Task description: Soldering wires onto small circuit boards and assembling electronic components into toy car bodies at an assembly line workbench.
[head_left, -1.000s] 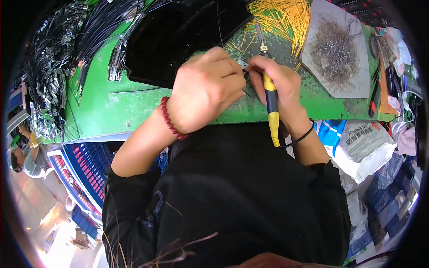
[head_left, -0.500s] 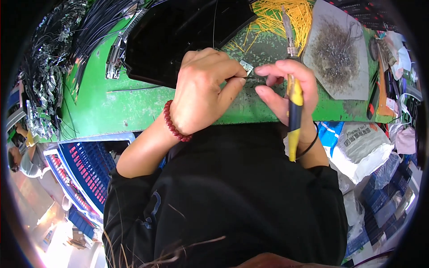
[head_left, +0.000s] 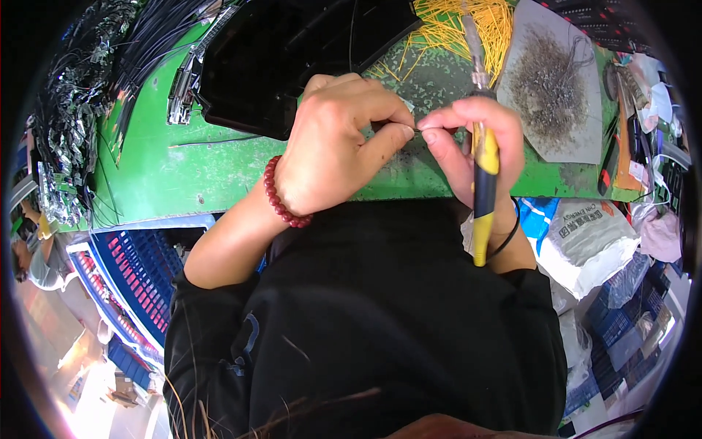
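My left hand (head_left: 344, 135), with a dark red bead bracelet on its wrist, is closed. Thumb and forefinger pinch a thin dark wire (head_left: 417, 131). Opposite it, the thumb and forefinger of my right hand (head_left: 475, 139) come together at the wire's other end, the fingertips almost touching those of my left. A soldering iron (head_left: 483, 186) with a yellow and black handle lies through the grip of my right hand, its metal shaft pointing away from me. A small shiny piece just beyond my left fingertips is mostly hidden.
A black tray (head_left: 292, 58) stands beyond my left hand on the green worktable (head_left: 219, 175). Yellow wires (head_left: 468, 29) are heaped at the far side. Dark debris covers a grey sheet (head_left: 526, 139) on the right. Bundled black wires (head_left: 161, 44) lie far left; a blue basket (head_left: 139, 271) stands below.
My right thumb and forefinger have closed together at the wire, and the two hands' fingertips have come nearer each other. The soldering iron stays in my right hand.
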